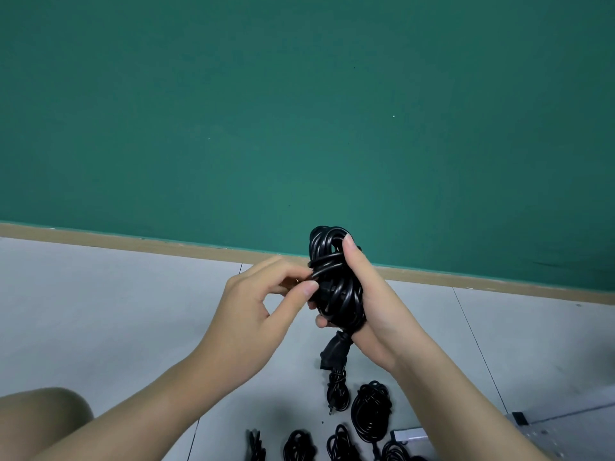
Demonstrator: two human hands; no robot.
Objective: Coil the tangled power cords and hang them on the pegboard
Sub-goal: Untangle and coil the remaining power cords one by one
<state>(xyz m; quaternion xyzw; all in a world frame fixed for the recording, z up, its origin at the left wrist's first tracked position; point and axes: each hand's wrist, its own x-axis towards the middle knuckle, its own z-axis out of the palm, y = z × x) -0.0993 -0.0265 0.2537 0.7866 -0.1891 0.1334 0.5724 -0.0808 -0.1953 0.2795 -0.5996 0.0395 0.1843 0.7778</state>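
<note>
R hand (369, 294) gripped coiled black cord bundle (336, 281), held upright mid-scene before green wall (299, 111) | L hand (263, 301) pinched cord end at bundle's left side | plug (334, 352) hung below R hand | other coiled cords (371, 410) lay on grey floor (116, 311), near right | containers: cannot tell

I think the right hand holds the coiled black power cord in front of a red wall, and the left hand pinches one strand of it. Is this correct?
Not quite: the head view shows a green wall, not red. The rest holds: the right hand holds the coiled black power cord, and the left hand pinches one strand of it.
</note>
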